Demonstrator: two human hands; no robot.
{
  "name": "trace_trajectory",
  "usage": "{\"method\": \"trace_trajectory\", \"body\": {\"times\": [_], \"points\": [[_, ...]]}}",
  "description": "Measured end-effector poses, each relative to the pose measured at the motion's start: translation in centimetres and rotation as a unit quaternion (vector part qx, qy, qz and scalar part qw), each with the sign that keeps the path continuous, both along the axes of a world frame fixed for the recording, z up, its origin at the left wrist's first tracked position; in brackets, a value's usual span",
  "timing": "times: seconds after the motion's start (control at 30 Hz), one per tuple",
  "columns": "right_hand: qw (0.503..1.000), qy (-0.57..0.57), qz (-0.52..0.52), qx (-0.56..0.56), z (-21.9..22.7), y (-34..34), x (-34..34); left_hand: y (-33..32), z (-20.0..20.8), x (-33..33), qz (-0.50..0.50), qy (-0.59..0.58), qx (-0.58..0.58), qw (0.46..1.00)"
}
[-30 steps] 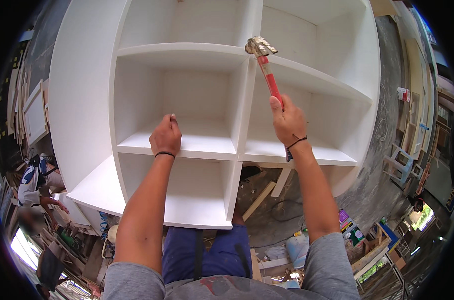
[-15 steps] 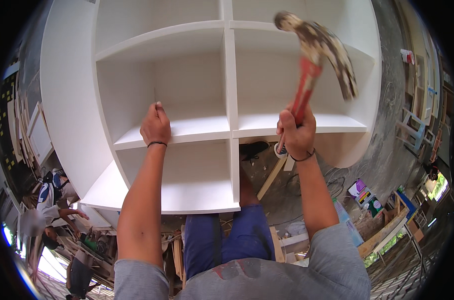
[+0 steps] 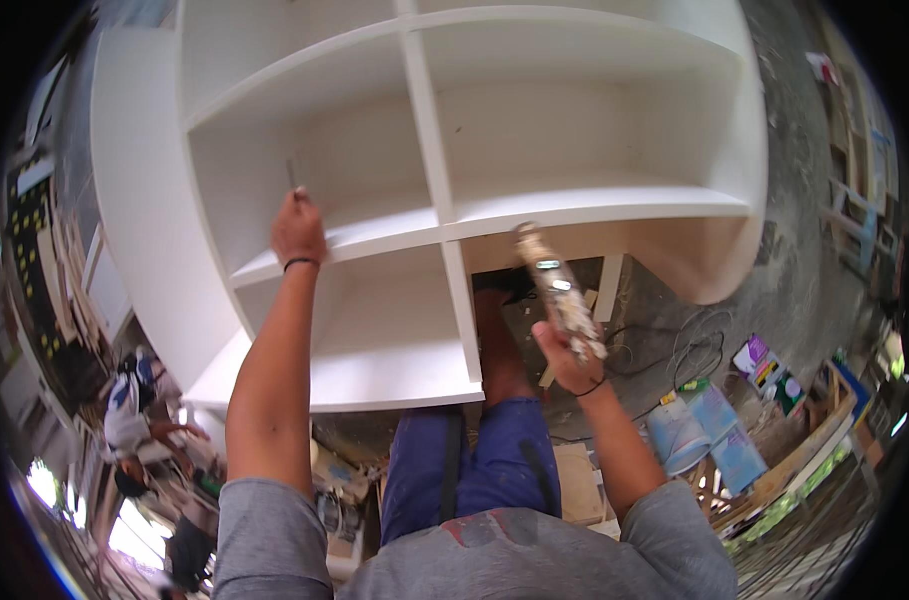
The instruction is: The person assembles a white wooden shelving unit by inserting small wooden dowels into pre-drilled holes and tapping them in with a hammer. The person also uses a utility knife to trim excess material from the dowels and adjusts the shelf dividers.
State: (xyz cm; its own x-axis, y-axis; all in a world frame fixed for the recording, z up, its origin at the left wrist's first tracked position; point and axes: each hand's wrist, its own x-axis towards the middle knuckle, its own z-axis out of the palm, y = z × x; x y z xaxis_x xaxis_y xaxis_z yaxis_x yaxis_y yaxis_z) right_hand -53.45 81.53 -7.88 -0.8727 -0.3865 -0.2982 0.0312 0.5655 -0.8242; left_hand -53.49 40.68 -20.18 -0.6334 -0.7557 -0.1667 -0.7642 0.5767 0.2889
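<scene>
A white cabinet (image 3: 429, 140) with open square compartments lies before me. Over its middle left compartment my left hand (image 3: 299, 238) is closed in a pinch, a thin nail (image 3: 291, 172) sticking up past the fingertips. In my right hand (image 3: 574, 372) is a claw hammer (image 3: 558, 285), blurred by motion. Its worn, blotchy head points up toward me and hides most of the handle. The hammer is held near the cabinet's lower edge, right of the central upright, apart from the nail.
My legs in blue shorts (image 3: 509, 425) stand against the cabinet's near edge. Cables (image 3: 699, 345), a bucket (image 3: 679, 440) and a purple-and-white package (image 3: 759, 362) lie on the floor at right. Planks (image 3: 64, 270) lean at far left. Another person (image 3: 139, 420) is at lower left.
My right hand has swung the hammer down and toward me from above the right compartments. My left hand has shifted slightly left and up in view, still pinching; the whole view has turned a little.
</scene>
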Motion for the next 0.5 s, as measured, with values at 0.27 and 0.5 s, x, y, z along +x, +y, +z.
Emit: {"method": "trace_trajectory", "body": {"times": [0.27, 0.5], "points": [[0.974, -0.185, -0.122, 0.048, 2.4, 6.8, 10.4, 1.5, 0.2, 1.1, -0.054, 0.142, 0.063, 0.986], [0.923, -0.253, -0.172, 0.233, -1.7, 19.0, 24.8, 15.1, 4.1, 0.2, -0.336, 0.279, 0.143, 0.888]]}}
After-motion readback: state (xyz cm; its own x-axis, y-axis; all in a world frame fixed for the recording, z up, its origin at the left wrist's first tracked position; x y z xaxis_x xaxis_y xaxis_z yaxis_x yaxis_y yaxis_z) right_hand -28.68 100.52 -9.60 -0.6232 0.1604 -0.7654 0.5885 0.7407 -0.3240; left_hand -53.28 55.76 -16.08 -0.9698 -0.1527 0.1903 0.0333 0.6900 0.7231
